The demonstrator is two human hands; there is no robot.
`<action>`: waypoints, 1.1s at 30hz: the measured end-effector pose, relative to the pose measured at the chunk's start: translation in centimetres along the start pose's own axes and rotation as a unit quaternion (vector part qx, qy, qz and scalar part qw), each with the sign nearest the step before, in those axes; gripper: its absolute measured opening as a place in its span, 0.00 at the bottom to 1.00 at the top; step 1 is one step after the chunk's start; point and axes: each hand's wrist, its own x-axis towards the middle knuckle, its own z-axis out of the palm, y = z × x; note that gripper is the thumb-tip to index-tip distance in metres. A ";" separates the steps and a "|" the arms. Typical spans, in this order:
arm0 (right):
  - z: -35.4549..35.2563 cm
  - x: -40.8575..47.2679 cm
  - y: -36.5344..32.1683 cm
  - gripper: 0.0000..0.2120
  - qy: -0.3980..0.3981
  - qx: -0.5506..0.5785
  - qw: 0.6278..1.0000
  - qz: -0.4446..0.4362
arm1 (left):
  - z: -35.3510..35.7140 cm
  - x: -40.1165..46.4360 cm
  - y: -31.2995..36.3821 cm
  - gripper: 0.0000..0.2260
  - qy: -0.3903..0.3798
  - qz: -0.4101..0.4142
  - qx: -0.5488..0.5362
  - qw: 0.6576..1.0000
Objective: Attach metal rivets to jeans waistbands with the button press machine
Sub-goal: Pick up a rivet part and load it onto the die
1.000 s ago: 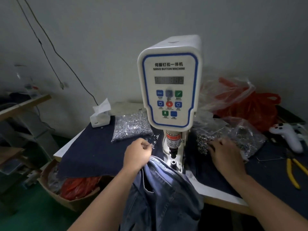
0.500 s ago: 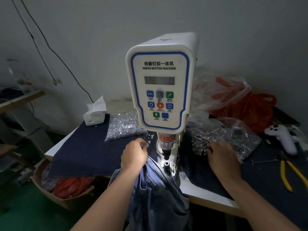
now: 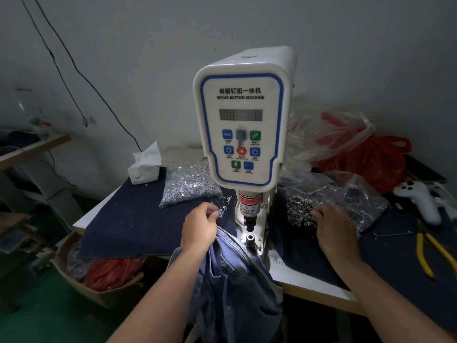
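Left hand (image 3: 199, 229) curls its fingers to pinch at loose silver rivets (image 3: 222, 209), right hand (image 3: 333, 226) rakes bent fingers through dark eyelets (image 3: 298, 209), jeans (image 3: 237, 280) hang beside the die (image 3: 250, 238) — best lift one piece each, cleanly.

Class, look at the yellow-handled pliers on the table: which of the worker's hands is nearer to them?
Right. The right hand rests on the fasteners just left of the yellow-handled pliers; the left hand is beyond the press, by the jeans.

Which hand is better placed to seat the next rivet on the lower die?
Probably left. The left hand pinches at loose rivets just beside the lower die; the right hand sits farther off, on the eyelet bag.
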 end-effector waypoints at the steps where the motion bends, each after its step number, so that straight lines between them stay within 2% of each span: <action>1: 0.0 0.0 0.0 0.03 -0.002 0.001 1.000 0.000 | 0.0 0.0 0.0 0.04 -0.003 0.000 0.006 1.000; 6: 0.1 0.0 0.1 0.07 -0.007 0.022 1.000 0.002 | 0.2 -0.2 0.0 0.02 -0.003 -0.003 0.060 0.998; 9: 0.0 0.0 0.1 0.07 -0.004 0.027 1.000 0.009 | 0.3 -0.2 0.0 0.04 0.009 -0.002 0.072 0.997; 12: -0.2 -0.1 -0.1 0.02 0.000 0.041 0.999 0.014 | 0.2 -0.3 -0.2 0.05 0.016 0.013 0.076 0.997; 18: -0.8 -0.4 -0.3 0.06 0.030 0.068 0.997 -0.013 | -0.4 -0.5 -0.5 0.04 0.000 0.029 0.066 0.997; 24: -1.8 -0.6 -1.4 0.03 0.049 0.128 0.991 0.006 | -0.5 -0.6 -0.7 0.03 0.006 0.023 0.024 0.999; 29: -3.8 -1.3 -5.0 0.02 -0.013 0.258 0.965 0.052 | -0.7 -0.8 -0.9 0.02 -0.001 0.041 0.001 0.999; 30: -4.1 -1.8 -6.0 0.01 -0.045 0.299 0.950 0.074 | -0.7 -0.9 -0.9 0.02 -0.001 0.043 -0.009 0.999; 32: -4.1 -3.1 -7.9 0.07 -0.132 0.362 0.913 0.132 | -0.9 -1.0 -1.0 0.02 0.001 0.046 -0.028 0.999; 33: -4.0 -3.8 -8.7 0.08 -0.179 0.402 0.881 0.172 | -1.0 -1.1 -1.0 0.02 0.002 0.047 -0.036 0.998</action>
